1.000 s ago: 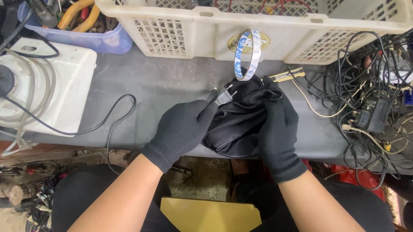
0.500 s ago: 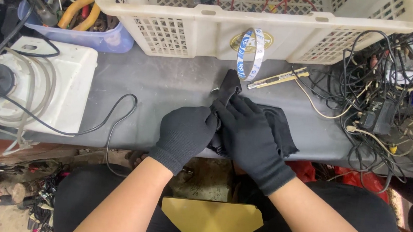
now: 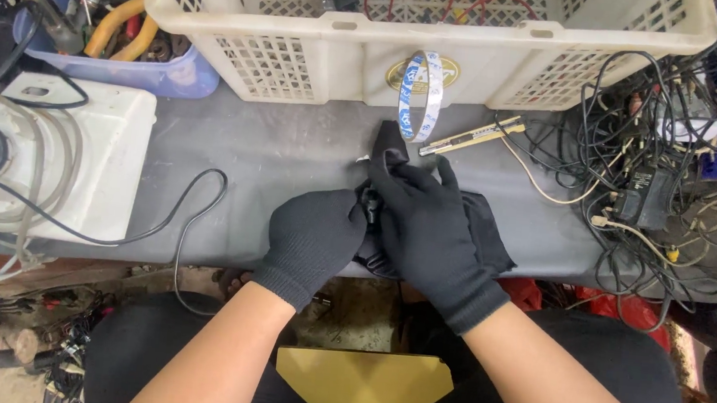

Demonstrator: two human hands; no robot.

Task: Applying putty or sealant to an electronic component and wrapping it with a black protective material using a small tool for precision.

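Observation:
Both my hands wear black knit gloves. They meet over a black soft bundle lying at the near edge of the grey table. My left hand is curled against the bundle's left side and grips it. From the right, my right hand lies across the top of the bundle, fingers pointing up-left and pressing on it. A narrow black end sticks out past my right fingertips. What sits between my two hands is hidden.
A white latticed basket of cables fills the far side, with a blue-and-white tape loop and a slim yellow-metal cutter in front of it. A white machine with hoses, a black cord and a blue tool tub are left. Tangled cables lie right.
My right hand has slid left across the black bundle until it meets my left hand. My left hand has drawn in and lowered; the small tool it held up is no longer visible.

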